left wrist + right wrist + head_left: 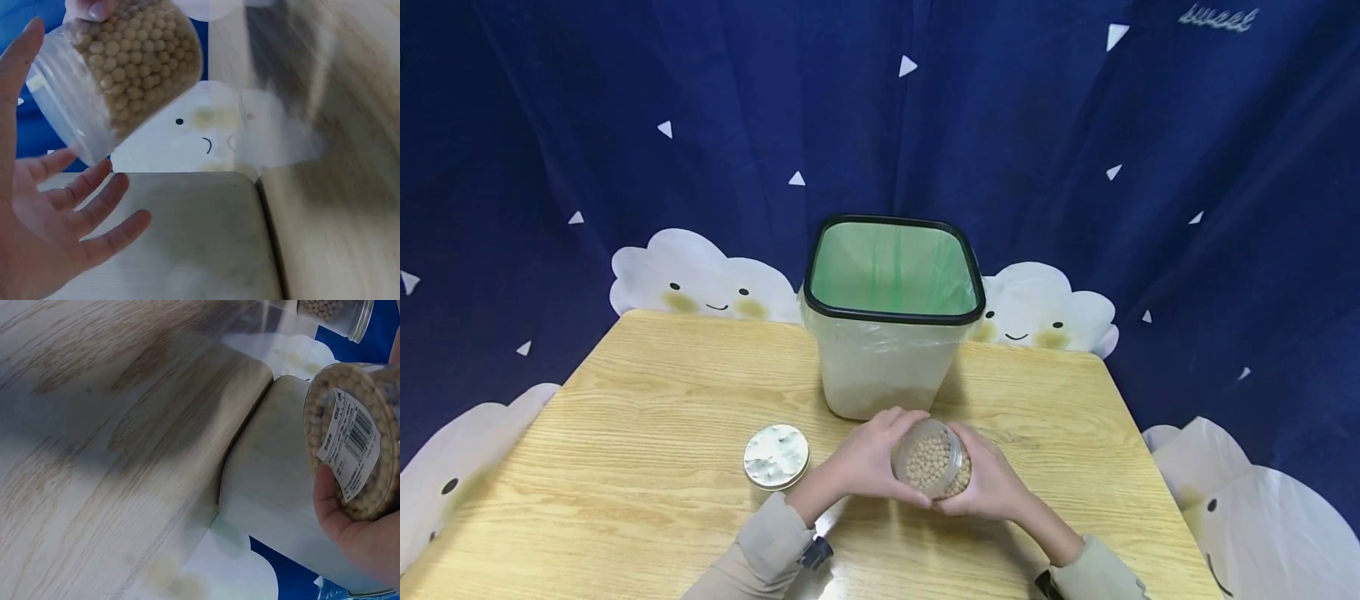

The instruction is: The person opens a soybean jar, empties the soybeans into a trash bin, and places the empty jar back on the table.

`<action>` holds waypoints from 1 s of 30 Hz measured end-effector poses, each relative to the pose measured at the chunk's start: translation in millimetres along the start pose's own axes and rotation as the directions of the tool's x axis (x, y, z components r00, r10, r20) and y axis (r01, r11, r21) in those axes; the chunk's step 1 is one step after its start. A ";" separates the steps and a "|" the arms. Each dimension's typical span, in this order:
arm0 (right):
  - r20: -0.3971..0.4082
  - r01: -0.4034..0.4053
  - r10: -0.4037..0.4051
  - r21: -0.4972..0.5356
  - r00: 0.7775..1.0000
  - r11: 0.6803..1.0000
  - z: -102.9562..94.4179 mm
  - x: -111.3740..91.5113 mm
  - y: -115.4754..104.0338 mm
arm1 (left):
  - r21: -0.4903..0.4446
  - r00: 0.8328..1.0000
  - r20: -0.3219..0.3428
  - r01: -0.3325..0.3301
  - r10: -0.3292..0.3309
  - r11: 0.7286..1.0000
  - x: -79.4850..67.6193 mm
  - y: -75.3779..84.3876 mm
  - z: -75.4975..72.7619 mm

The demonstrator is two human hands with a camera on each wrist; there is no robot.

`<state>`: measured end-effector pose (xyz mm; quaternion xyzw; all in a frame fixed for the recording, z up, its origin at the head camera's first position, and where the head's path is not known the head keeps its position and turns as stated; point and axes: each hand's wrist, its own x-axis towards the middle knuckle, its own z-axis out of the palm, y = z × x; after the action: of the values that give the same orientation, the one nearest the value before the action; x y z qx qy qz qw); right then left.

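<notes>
Both hands hold a clear plastic jar (928, 458) filled with small round beige balls. It is tilted, its mouth end towards the left hand. My left hand (877, 457) spans that end, fingers on the far side of the rim and thumb on the near side; in the left wrist view its other fingers (103, 200) are spread. My right hand (988, 479) grips the jar's body near the base. A white barcode label (353, 444) shows on the base in the right wrist view. To the left of the hands, a round silver lid (777, 456) lies on the table.
Just behind the hands stands a whitish waste bin (883, 367) with a black rim (891, 317), lined with a thin clear bag. The wooden table (662, 417) ends before a dark blue curtain (737, 108) printed with clouds and white triangles.
</notes>
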<state>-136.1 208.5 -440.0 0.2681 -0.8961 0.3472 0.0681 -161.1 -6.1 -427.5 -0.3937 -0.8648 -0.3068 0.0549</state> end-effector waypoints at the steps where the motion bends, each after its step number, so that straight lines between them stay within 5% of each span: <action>1: 0.008 0.005 -0.005 0.009 1.000 1.000 0.0 -0.3 1.2 | -0.008 0.999 0.013 -0.033 0.034 0.999 0.1 -0.2 -0.8; 6: 0.057 0.015 -0.018 0.048 0.998 0.999 -0.2 -2.7 3.2 | -0.097 0.977 0.080 -0.190 0.198 0.977 0.5 -1.9 -6.2; 10: 0.077 0.008 -0.011 0.040 0.997 0.999 -0.8 -4.5 3.0 | -0.118 0.966 0.111 -0.220 0.233 0.968 0.2 -1.8 -8.6; 23: 0.083 0.011 -0.013 0.018 0.996 1.000 -1.4 -6.5 1.8 | -0.132 0.973 0.077 -0.207 0.219 0.969 0.8 -0.7 -6.3; 30: 0.052 0.018 -0.017 -0.022 0.998 1.000 0.6 -5.7 -0.8 | -0.066 0.998 -0.002 -0.064 0.064 0.996 -0.9 2.3 -0.4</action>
<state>-130.8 210.1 -441.8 0.2840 -0.8990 0.3294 0.0506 -158.9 -5.8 -426.4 -0.4228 -0.8412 -0.3331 0.0516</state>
